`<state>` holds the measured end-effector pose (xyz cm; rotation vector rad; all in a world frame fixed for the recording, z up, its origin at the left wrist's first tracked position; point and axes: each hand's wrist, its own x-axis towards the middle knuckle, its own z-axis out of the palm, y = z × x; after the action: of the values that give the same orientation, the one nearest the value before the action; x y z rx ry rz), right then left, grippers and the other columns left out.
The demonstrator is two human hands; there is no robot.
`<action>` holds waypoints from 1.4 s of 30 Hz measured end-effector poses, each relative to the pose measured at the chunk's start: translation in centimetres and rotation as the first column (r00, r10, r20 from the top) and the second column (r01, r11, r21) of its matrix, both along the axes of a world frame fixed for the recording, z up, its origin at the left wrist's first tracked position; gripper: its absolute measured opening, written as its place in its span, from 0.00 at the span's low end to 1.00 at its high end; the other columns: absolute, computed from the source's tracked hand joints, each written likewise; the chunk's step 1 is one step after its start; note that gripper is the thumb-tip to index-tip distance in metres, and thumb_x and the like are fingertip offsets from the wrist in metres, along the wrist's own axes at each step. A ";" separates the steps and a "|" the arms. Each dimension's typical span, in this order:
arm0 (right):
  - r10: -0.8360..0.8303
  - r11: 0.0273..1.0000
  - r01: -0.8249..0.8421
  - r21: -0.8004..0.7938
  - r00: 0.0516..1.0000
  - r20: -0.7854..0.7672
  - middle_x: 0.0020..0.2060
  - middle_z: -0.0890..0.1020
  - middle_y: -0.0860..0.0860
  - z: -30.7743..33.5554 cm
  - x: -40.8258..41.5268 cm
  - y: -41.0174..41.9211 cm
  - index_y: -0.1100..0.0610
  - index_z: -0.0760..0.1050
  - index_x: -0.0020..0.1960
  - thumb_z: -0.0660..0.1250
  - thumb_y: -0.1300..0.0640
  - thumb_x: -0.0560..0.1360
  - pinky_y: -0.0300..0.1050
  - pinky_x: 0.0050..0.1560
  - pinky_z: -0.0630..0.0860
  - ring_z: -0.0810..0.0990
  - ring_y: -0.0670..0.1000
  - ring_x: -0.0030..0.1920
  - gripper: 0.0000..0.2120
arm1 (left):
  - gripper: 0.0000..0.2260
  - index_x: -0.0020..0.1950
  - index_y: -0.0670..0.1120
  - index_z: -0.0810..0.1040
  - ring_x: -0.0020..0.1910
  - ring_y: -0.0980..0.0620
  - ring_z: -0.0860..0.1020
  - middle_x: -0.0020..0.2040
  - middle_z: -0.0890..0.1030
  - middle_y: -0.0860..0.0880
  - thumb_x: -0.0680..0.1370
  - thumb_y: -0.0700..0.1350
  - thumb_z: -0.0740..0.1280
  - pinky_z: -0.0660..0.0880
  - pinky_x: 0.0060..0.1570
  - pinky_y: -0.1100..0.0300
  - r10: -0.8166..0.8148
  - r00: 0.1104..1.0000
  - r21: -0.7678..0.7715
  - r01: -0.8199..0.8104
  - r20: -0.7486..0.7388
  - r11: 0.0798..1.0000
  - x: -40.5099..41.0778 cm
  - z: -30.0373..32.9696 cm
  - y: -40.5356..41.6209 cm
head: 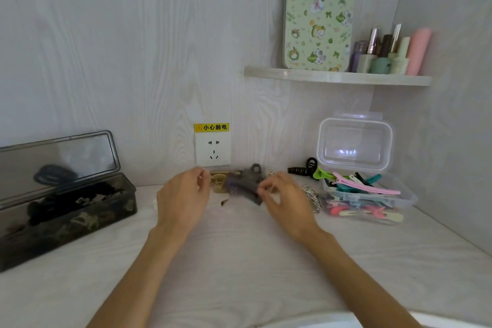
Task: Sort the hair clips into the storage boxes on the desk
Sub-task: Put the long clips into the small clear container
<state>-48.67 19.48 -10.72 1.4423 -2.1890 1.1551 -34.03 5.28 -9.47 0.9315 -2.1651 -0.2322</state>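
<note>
A grey claw clip (pixel 246 184) is lifted slightly above the desk near the back wall, and my right hand (pixel 286 198) pinches its right end. My left hand (pixel 183 196) hovers just left of it with fingers apart, holding nothing. A beige claw clip (pixel 218 183) lies behind, between the hands. A black claw clip (pixel 303 168) and a bunch of silver clips (pixel 312 196) lie to the right. The clear box (pixel 407 201) at right holds several coloured flat clips. The dark tinted box (pixel 80 218) at left holds dark clips.
A wall socket (pixel 213 150) with a yellow warning label sits right behind the clips. The clear box's lid (pixel 355 144) leans on the wall. A shelf (pixel 338 78) above carries bottles and a patterned green tin. A small dark scrap (pixel 224 202) lies on the desk.
</note>
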 end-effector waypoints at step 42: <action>0.096 0.950 -0.096 0.297 0.995 0.016 0.56 0.79 0.45 -2.4 -1.5 3.0 0.45 0.69 0.67 0.64 0.56 0.76 0.43 0.58 0.69 0.72 0.47 0.58 0.20 | 0.26 0.65 0.56 0.73 0.59 0.53 0.73 0.62 0.73 0.57 0.73 0.68 0.58 0.73 0.55 0.52 -0.455 0.742 0.112 0.464 0.493 0.879 -2.8 -1.5 2.3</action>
<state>-50.15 22.43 -13.13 1.6835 -2.3977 0.8795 -36.84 7.55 -10.98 0.4463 -2.8761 -0.2188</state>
